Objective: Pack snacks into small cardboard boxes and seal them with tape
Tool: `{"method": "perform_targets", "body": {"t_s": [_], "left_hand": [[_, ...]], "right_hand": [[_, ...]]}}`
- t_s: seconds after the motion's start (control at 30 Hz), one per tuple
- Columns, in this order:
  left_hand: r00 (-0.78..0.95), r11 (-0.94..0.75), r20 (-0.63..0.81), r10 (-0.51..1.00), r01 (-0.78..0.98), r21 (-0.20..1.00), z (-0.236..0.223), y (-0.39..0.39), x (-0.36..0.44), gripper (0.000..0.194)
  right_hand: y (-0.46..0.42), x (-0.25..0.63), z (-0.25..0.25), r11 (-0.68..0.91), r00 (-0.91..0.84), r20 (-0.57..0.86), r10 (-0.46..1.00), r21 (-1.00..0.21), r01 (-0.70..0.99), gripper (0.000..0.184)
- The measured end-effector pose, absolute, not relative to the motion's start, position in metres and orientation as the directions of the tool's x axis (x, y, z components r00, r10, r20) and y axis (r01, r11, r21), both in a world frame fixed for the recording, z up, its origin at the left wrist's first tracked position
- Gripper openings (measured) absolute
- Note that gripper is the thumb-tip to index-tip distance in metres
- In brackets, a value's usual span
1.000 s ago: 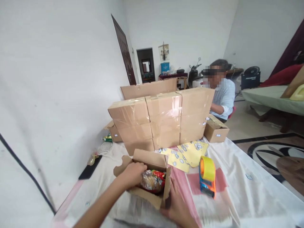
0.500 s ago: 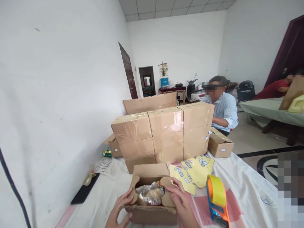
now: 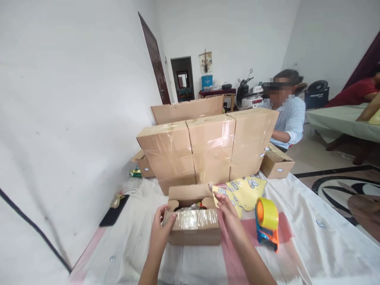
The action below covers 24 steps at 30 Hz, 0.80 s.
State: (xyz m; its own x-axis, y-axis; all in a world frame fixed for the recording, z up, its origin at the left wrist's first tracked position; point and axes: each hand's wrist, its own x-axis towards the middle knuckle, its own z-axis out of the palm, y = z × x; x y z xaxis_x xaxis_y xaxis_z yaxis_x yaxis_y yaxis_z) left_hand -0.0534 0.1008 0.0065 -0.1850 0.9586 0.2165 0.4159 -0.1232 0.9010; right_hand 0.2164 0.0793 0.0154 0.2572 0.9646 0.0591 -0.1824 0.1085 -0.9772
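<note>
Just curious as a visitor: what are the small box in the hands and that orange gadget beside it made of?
Small box: apparently matte brown corrugated cardboard, with a shiny strip, probably clear tape, on its flap. Tape dispenser: seemingly glossy orange-and-blue plastic, carrying a yellowish tape roll.

Setting: a room in a home, serving as a packing station. A scooter (image 3: 246,92) is standing by the far wall beside a wooden door (image 3: 154,59); patterned floor tiles (image 3: 341,186) are showing at right. Sealed cardboard boxes (image 3: 208,148) are sitting stacked on a cloth-covered worktop (image 3: 297,245), with a tape dispenser (image 3: 267,223) and label sheets (image 3: 245,190) lying near them.
</note>
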Motion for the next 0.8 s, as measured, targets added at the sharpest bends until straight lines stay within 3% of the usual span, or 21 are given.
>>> {"method": "perform_targets", "body": {"t_s": [0.13,0.27,0.33,0.4,0.47,0.53,0.6,0.7,0.8], "left_hand": [[-0.261,-0.104,0.226,0.939,0.41,0.906,-0.011,0.093,-0.046,0.07],[-0.321,-0.079,0.24,0.916,0.443,0.893,-0.008,0.086,-0.045,0.083],[-0.309,-0.106,0.301,0.902,0.519,0.848,0.003,0.082,-0.044,0.075],[-0.177,-0.195,0.377,0.909,0.62,0.76,0.02,0.075,-0.04,0.052],[0.071,-0.335,0.398,0.915,0.684,0.648,0.036,0.068,-0.032,0.036],[0.317,-0.469,0.36,0.877,0.723,0.507,0.045,0.061,-0.02,0.04],[0.443,-0.536,0.315,0.839,0.774,0.338,0.045,0.056,-0.008,0.053],[0.5,-0.544,0.24,0.832,0.82,0.176,0.023,0.056,0.002,0.06],[0.545,-0.56,0.137,0.827,0.82,0.116,-0.011,0.077,0.008,0.063]], "right_hand": [[0.087,0.21,0.027,0.08,0.276,-0.012,0.961,-0.944,-0.319,0.048],[0.082,0.208,0.033,0.253,0.184,0.248,0.951,-0.967,-0.003,0.03],[0.077,0.211,0.034,0.335,0.078,0.351,0.933,-0.927,0.172,0.026],[0.072,0.213,0.034,0.389,-0.008,0.404,0.915,-0.875,0.29,0.024],[0.068,0.213,0.034,0.42,-0.061,0.431,0.9,-0.822,0.386,0.026],[0.062,0.211,0.037,0.411,-0.069,0.426,0.902,-0.799,0.439,0.03],[0.053,0.211,0.041,0.372,-0.066,0.392,0.918,-0.79,0.486,0.039],[0.033,0.229,0.047,0.301,-0.036,0.333,0.942,-0.794,0.529,0.054],[0.01,0.276,0.047,0.202,0.232,0.38,0.895,-0.81,0.55,0.047]]}}
